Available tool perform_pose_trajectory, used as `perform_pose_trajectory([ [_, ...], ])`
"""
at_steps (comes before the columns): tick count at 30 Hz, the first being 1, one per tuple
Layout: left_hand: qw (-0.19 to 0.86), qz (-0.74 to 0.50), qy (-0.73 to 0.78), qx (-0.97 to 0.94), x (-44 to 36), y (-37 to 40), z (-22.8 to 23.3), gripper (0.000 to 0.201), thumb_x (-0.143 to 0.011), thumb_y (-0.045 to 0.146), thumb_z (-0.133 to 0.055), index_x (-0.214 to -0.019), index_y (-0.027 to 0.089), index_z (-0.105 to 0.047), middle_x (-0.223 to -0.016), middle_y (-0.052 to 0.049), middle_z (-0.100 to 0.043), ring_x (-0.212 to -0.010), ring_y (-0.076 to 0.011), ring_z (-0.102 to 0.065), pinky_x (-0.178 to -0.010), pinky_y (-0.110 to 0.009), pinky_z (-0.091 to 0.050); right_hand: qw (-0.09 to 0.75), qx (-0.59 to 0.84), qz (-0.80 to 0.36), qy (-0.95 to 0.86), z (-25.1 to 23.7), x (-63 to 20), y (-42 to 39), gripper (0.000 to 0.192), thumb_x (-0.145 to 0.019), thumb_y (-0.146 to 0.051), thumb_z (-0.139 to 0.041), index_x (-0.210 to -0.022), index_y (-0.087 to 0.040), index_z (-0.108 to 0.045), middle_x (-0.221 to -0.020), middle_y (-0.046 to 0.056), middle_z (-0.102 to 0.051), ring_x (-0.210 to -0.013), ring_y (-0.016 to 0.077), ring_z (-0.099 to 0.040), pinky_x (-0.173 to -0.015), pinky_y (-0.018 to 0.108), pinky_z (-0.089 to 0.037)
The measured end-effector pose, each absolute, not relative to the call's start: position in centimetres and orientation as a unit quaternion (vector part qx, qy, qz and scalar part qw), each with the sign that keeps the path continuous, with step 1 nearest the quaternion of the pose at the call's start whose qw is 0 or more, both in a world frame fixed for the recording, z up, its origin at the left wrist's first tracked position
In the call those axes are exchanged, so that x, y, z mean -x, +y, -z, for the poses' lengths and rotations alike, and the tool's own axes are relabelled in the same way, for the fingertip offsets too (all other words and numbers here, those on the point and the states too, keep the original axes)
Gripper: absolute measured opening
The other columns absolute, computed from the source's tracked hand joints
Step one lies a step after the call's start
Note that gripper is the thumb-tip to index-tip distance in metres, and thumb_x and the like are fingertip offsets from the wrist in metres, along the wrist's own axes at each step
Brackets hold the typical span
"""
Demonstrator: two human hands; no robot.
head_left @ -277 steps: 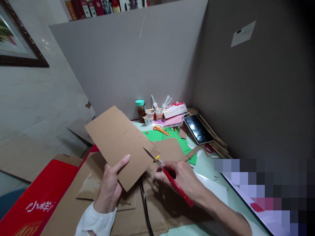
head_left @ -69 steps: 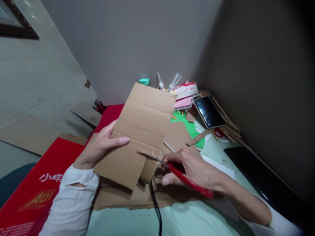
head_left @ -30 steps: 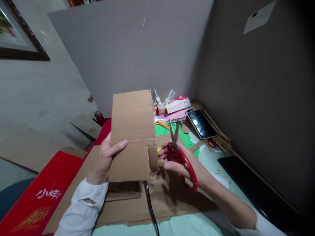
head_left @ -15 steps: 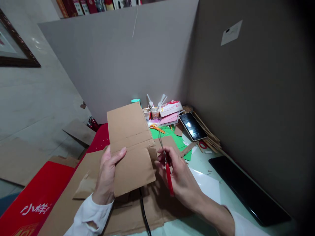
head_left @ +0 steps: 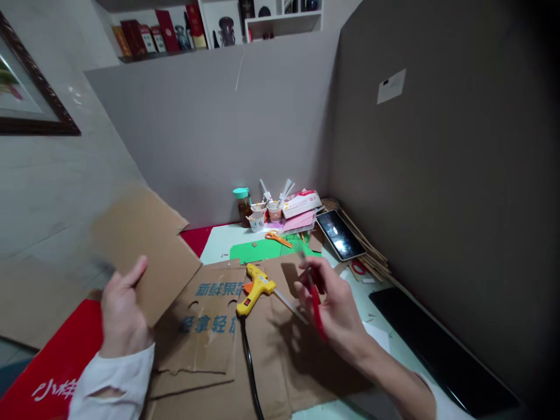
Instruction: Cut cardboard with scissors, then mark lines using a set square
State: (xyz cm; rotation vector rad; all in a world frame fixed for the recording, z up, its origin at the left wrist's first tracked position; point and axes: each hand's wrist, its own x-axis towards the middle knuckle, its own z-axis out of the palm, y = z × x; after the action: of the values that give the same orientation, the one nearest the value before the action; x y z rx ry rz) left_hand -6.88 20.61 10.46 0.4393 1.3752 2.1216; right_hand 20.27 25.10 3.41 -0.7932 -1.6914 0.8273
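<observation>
Here, left hand (head_left: pixel 123 318): we grip blurred cardboard (head_left: pixel 146 248), far left.
Right hand (head_left: pixel 335 306): we clasp red scissors (head_left: pixel 315 297), near glue gun (head_left: pixel 255 287).

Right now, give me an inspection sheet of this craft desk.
Surface: pale green desk, mostly covered by flattened brown cardboard with blue print.
Job's things: blurred brown cardboard panel; red-handled scissors.
Clutter: yellow glue gun, orange scissors, green paper sheet, paper cups, teal-lidded jar, tablet, wooden sticks.
Hands: left hand grips the panel; right hand holds the scissors.
Cables: black cord from the glue gun.
Surroundings: grey partitions, wall shelf, red box.
</observation>
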Motion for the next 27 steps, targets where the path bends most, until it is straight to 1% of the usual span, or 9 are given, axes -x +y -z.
perform_pose_trajectory([
  [3, 0.283, -0.804, 0.495, -0.169, 7.8, 20.3, -10.5, 0.037, -0.084, 0.003, -0.063, -0.116, 0.02, -0.066, -0.085, 0.004, -0.075, -0.059, -0.0094, -0.067, -0.062, -0.021, -0.06, 0.454, 0.32, -0.454, -0.696, -5.6, -20.9, 24.7, 0.025, -0.087, -0.03, -0.063, -0.106, -0.025, -0.048, -0.09, 0.0, -0.053, -0.075, 0.0149, -0.054, -0.069, 0.028, -0.046],
  [8, 0.358, -0.789, 0.478, -0.144, 6.2, 20.2, -9.2, 0.036, -0.078, 0.012, -0.068, -0.112, 0.024, -0.07, -0.091, 0.001, -0.077, -0.064, -0.0156, -0.072, -0.06, -0.025, -0.061, 0.157, 0.213, -0.677, -0.687, -7.8, -22.6, 23.7, 0.031, -0.079, -0.045, -0.071, -0.096, -0.021, -0.06, -0.085, 0.003, -0.063, -0.07, 0.0145, -0.059, -0.065, 0.027, -0.049],
  [10, 0.384, -0.783, 0.475, -0.116, 5.7, 20.0, -9.2, 0.03, -0.08, 0.016, -0.066, -0.11, 0.02, -0.07, -0.087, -0.002, -0.077, -0.064, -0.0185, -0.073, -0.059, -0.028, -0.062, 0.101, 0.191, -0.721, -0.659, -7.7, -22.7, 23.6, 0.038, -0.075, -0.05, -0.072, -0.095, -0.021, -0.058, -0.081, 0.003, -0.063, -0.065, 0.0151, -0.06, -0.06, 0.028, -0.049],
  [12, 0.422, -0.767, 0.475, -0.09, 5.3, 19.7, -9.4, 0.023, -0.082, 0.019, -0.063, -0.104, 0.015, -0.071, -0.077, -0.004, -0.076, -0.058, -0.0201, -0.071, -0.058, -0.031, -0.062, 0.148, 0.203, -0.713, -0.654, -7.2, -22.1, 23.7, 0.039, -0.08, -0.055, -0.068, -0.101, -0.024, -0.054, -0.082, 0.001, -0.059, -0.063, 0.0135, -0.056, -0.058, 0.027, -0.047],
  [16, 0.484, -0.733, 0.47, -0.079, 3.8, 19.1, -9.5, 0.023, -0.08, 0.023, -0.065, -0.099, 0.012, -0.072, -0.075, -0.007, -0.076, -0.054, -0.022, -0.07, -0.06, -0.036, -0.063, 0.3, 0.278, -0.559, -0.721, -6.4, -20.4, 23.5, 0.036, -0.088, -0.049, -0.063, -0.112, -0.027, -0.047, -0.084, -0.001, -0.052, -0.067, 0.0145, -0.049, -0.061, 0.027, -0.044],
  [19, 0.496, -0.728, 0.462, -0.102, 2.7, 18.9, -8.8, 0.033, -0.076, 0.024, -0.071, -0.108, 0.015, -0.071, -0.088, -0.007, -0.078, -0.064, -0.0233, -0.074, -0.066, -0.036, -0.064, 0.303, 0.305, -0.469, -0.771, -6.5, -19.8, 22.7, 0.026, -0.088, -0.044, -0.06, -0.102, -0.026, -0.049, -0.085, 0.001, -0.057, -0.073, 0.0187, -0.053, -0.068, 0.033, -0.048],
  [21, 0.489, -0.734, 0.453, -0.133, 2.1, 19.0, -8.1, 0.048, -0.07, 0.024, -0.079, -0.117, 0.019, -0.068, -0.097, -0.005, -0.078, -0.074, -0.0238, -0.075, -0.068, -0.033, -0.064, 0.29, 0.315, -0.443, -0.788, -6.8, -19.9, 22.3, 0.024, -0.087, -0.044, -0.058, -0.102, -0.026, -0.052, -0.087, 0.003, -0.061, -0.076, 0.0213, -0.057, -0.072, 0.037, -0.049],
  [24, 0.481, -0.734, 0.442, -0.185, 1.6, 19.1, -6.9, 0.071, -0.06, 0.025, -0.088, -0.126, 0.021, -0.063, -0.104, -0.006, -0.078, -0.085, -0.0253, -0.075, -0.069, -0.029, -0.063, 0.263, 0.312, -0.449, -0.795, -7.1, -20.4, 21.9, 0.05, -0.083, -0.049, -0.064, -0.125, -0.024, -0.054, -0.111, 0.011, -0.068, -0.098, 0.0297, -0.064, -0.087, 0.046, -0.052],
  [27, 0.496, -0.71, 0.445, -0.228, 1.1, 19.0, -6.0, 0.082, -0.057, 0.026, -0.092, -0.132, 0.018, -0.06, -0.106, -0.01, -0.077, -0.089, -0.0285, -0.075, -0.07, -0.031, -0.063, 0.234, 0.322, -0.457, -0.795, -7.0, -20.8, 22.0, 0.079, -0.08, -0.057, -0.068, -0.145, -0.021, -0.043, -0.146, 0.019, -0.053, -0.13, 0.0379, -0.053, -0.106, 0.056, -0.043],
])
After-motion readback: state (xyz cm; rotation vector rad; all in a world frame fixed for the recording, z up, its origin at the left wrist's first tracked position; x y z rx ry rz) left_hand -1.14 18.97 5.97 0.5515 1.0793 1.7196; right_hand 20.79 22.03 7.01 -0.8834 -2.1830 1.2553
